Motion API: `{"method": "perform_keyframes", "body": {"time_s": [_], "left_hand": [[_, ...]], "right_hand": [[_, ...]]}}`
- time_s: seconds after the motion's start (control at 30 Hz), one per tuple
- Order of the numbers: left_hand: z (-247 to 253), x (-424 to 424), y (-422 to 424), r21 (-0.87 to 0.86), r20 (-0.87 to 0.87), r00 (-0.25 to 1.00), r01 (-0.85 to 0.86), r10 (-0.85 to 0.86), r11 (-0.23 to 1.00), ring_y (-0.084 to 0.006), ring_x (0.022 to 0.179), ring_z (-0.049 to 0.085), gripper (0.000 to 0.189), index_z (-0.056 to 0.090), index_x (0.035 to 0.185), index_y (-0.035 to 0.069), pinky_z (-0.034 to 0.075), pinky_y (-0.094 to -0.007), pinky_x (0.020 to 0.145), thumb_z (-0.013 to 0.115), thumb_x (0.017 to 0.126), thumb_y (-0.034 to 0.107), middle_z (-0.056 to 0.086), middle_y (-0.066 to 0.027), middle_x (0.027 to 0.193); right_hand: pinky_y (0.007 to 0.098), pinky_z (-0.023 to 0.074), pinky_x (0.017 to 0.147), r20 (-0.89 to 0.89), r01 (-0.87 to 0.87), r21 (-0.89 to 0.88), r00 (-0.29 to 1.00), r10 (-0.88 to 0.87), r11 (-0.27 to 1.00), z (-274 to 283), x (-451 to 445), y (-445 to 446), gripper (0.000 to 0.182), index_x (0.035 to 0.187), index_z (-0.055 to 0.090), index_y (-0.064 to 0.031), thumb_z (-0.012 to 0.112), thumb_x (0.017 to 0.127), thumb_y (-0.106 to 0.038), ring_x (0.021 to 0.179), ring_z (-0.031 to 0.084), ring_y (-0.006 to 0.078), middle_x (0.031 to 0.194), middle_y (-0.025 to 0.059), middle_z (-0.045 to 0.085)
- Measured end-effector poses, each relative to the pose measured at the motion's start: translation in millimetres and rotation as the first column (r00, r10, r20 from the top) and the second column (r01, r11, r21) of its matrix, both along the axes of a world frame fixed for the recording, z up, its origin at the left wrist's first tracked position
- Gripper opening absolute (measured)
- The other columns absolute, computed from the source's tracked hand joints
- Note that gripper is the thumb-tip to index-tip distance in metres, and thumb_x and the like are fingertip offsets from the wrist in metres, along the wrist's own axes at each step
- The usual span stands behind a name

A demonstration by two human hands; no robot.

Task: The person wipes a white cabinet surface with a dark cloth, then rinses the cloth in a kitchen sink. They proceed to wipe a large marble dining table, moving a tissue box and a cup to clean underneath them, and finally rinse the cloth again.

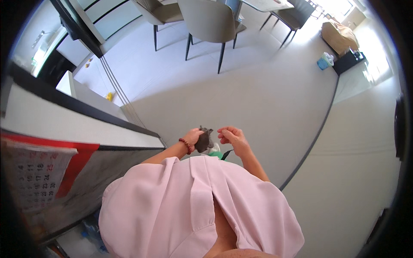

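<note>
My left hand, with a beaded bracelet at the wrist, grips a crumpled dark grey-brown cloth in front of my body. Just to the right, apart from the cloth, my right hand is raised with loosely bent fingers and nothing visible in them. Below and between the hands, a green item with a black strap-like piece shows partly past my pink shirt. A small white thing sits beside the cloth, mostly hidden.
Dining chairs and a table stand ahead on the tiled floor. A cabinet or partition with a hanging calendar runs close on the left. Sliding-door tracks cross the floor. A blue bin stands along the right wall.
</note>
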State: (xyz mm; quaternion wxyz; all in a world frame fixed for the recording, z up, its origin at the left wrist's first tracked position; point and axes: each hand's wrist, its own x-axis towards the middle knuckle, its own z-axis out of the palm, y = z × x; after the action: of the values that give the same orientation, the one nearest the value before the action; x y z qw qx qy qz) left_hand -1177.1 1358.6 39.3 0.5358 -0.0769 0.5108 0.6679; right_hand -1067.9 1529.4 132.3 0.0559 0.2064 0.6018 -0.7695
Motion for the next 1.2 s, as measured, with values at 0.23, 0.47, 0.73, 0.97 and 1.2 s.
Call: {"method": "perform_keyframes", "body": {"time_s": [0.23,0.47,0.73,0.97,1.2], "left_hand": [[41.7,-76.5,8.6,0.073,0.016,0.917,-0.399,0.399,0.914,-0.0181,0.082,0.061,0.02,0.058,0.101,0.004,0.052,-0.0341,0.069,0.046,0.087,0.013,0.062,-0.0061,0.091],[53.1,-177.3,1.5,0.187,0.27,0.778,-0.621,0.568,0.761,-0.0223,0.088,0.062,0.032,0.058,0.107,0.005,0.05,-0.041,0.079,0.035,0.094,0.023,0.064,-0.0079,0.098],[42.9,-324.1,-40.1,0.194,0.097,0.708,-0.703,0.699,0.685,-0.0223,0.091,0.061,0.031,0.053,0.114,0.005,0.051,-0.0377,0.079,0.033,0.094,0.018,0.062,-0.0075,0.104],[42.9,-411.2,-64.0,0.217,0.144,0.647,-0.759,0.749,0.614,-0.0226,0.092,0.061,0.042,0.033,0.132,0.001,0.052,-0.0369,0.077,0.041,0.091,0.009,0.058,-0.0113,0.11],[47.8,-537.8,-92.5,0.246,0.031,0.596,-0.783,0.802,0.572,-0.0161,0.08,0.062,0.02,0.053,0.108,0.003,0.052,-0.0297,0.07,0.044,0.091,0.01,0.063,-0.0054,0.093]], "right_hand": [[0.0201,0.0294,0.047,-0.408,0.01,0.324,0.904,0.13,0.946,81.1,-143.2,66.6,0.021,0.072,0.051,-0.0029,0.059,0.087,-0.015,0.055,0.034,0.003,0.06,-0.0054,0.043],[0.0214,0.0274,0.044,-0.806,0.046,0.501,0.389,0.446,0.864,216.1,-284.4,52.3,0.023,0.065,0.049,-0.0029,0.065,0.082,-0.008,0.05,0.034,0.0063,0.056,-0.0009,0.042],[0.023,0.0291,0.044,-0.786,0.87,0.201,-0.131,0.604,0.45,343.6,-386.2,81.3,0.023,0.065,0.05,-0.005,0.066,0.08,-0.011,0.05,0.037,0.0097,0.058,0.0001,0.044],[0.0238,0.031,0.047,-0.756,0.962,0.147,-0.042,0.654,0.231,362.8,-505.1,95.1,0.021,0.067,0.051,-0.0056,0.063,0.082,-0.014,0.052,0.039,0.0104,0.06,0.0006,0.045],[0.0246,0.0329,0.049,-0.797,0.952,0.158,-0.035,0.602,0.264,330.1,-685.0,109.4,0.021,0.069,0.051,-0.0062,0.061,0.083,-0.018,0.054,0.04,0.0112,0.062,0.0011,0.046]]}}
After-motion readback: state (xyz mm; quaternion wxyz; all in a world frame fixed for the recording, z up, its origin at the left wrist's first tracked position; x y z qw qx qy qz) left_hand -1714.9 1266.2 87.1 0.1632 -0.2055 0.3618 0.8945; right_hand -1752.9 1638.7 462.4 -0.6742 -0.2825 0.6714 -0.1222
